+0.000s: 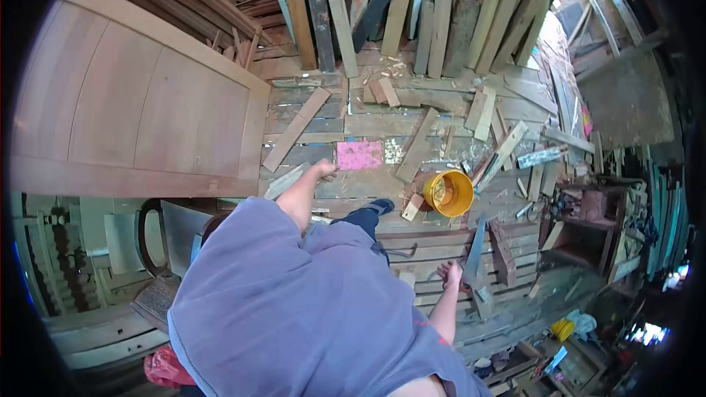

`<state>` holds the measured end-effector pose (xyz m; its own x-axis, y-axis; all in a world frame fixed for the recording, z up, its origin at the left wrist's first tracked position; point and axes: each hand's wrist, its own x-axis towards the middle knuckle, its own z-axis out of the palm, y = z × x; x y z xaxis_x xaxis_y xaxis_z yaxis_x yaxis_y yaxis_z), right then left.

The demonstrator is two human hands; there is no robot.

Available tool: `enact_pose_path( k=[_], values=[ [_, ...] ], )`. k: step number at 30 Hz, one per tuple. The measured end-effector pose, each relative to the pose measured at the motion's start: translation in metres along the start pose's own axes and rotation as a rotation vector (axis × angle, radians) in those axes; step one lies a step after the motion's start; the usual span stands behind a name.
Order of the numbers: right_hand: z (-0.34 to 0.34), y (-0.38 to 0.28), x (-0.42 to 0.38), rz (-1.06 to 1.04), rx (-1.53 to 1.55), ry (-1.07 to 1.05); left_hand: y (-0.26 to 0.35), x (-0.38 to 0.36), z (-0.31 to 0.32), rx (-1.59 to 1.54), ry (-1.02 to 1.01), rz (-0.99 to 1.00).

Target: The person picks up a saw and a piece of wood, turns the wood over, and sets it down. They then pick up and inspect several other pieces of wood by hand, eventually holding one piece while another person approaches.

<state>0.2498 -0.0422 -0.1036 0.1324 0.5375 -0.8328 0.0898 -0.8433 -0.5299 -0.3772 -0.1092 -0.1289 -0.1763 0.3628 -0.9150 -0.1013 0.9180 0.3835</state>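
My left hand is low on the left, fingers drawn together beside the lower-left corner of a pink-painted rectangular board. Whether anything is between those fingers, or whether they touch the board, I cannot make out. On the right, my right hand hangs with loosely bent fingers apart and nothing visible in them. Just beyond it a handsaw lies with its long blade pointing away. A yellow bucket stands ahead of that hand, and a short wood block rests by the bucket.
A large panelled wooden door fills the left. Upright planks lean along the back. Loose boards and offcuts litter the slatted floor. A wooden shelf unit stands at right, and a chair at lower left.
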Motion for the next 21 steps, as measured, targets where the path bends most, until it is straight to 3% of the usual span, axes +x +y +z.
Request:
enact_pose_path(
  k=[8,15,21],
  values=[
    [0.027,-0.025,-0.033,0.088,-0.046,-0.055,0.044,0.01,0.045,-0.026,-0.072,0.053],
    [0.014,0.02,-0.081,0.141,0.005,0.111,0.061,0.023,0.055,0.053,-0.122,-0.034],
    [0.011,0.061,-0.122,0.183,0.075,0.231,0.075,0.022,0.063,0.103,-0.137,0.009]
  ],
)
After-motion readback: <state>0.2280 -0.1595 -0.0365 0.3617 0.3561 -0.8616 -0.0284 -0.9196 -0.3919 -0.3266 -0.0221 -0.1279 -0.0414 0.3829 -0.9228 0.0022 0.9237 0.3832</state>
